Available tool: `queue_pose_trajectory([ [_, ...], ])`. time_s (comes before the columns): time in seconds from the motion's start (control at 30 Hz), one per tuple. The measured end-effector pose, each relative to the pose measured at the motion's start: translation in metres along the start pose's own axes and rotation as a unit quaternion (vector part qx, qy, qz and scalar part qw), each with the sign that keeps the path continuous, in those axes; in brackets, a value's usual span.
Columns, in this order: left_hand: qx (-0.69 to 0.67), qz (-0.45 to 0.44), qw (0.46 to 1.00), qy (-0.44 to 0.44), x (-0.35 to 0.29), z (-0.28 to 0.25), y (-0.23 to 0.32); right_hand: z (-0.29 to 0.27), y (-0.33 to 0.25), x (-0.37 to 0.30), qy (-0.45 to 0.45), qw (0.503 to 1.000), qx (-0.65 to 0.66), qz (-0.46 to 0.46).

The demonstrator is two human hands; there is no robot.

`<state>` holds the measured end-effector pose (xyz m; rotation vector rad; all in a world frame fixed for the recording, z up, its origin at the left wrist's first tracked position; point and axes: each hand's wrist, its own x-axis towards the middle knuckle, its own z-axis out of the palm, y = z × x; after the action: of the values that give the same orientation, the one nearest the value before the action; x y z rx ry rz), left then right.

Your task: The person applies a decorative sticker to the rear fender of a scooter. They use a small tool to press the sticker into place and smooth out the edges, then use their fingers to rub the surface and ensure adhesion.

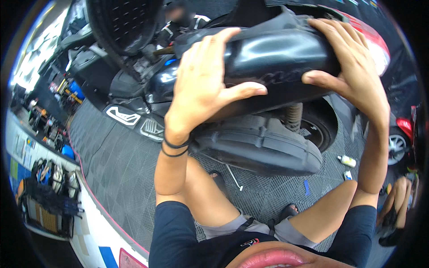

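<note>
A glossy black side panel (pixel 281 58) spans the rear flank of a scooter, and I have a hand at each end of it. My left hand (pixel 196 80) grips the front end, fingers over the upper edge and thumb across the outer face. At the rear end, my right hand (pixel 355 67) curls its fingers over the top, with its thumb on the face. Below the panel show a ribbed black engine-side cover (pixel 259 145), a shock spring (pixel 293 117) and the rear wheel (pixel 313 134). Whether the panel is fastened cannot be seen.
The scooter's seat (pixel 125 27) is tipped up at the front. Small bottles (pixel 347 161) and a blue strip (pixel 306 187) lie on the grey grid floor (pixel 120 169). One person crouches beyond the scooter; another's legs (pixel 397 205) show at right, near a red vehicle (pixel 404 127).
</note>
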<state>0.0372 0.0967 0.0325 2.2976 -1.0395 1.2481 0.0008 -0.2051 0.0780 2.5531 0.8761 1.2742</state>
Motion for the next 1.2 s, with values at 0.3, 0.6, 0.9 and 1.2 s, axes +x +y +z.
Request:
queue_pose_trajectory([
  [0.3,-0.004,-0.026,0.999,-0.019,0.000,0.000,0.007,-0.012,0.014,0.003,-0.065,0.991,0.101,-0.053],
  [0.6,0.087,-0.045,0.995,0.009,0.008,0.011,0.032,0.000,0.003,-0.001,0.000,0.999,0.024,-0.047],
  [0.9,0.093,0.078,0.991,0.048,0.021,0.035,0.036,-0.007,0.025,-0.005,-0.029,0.996,0.008,-0.084],
  [1.2,0.029,0.034,0.999,0.018,0.022,0.026,0.041,-0.003,0.018,-0.005,-0.008,0.998,-0.010,-0.064],
])
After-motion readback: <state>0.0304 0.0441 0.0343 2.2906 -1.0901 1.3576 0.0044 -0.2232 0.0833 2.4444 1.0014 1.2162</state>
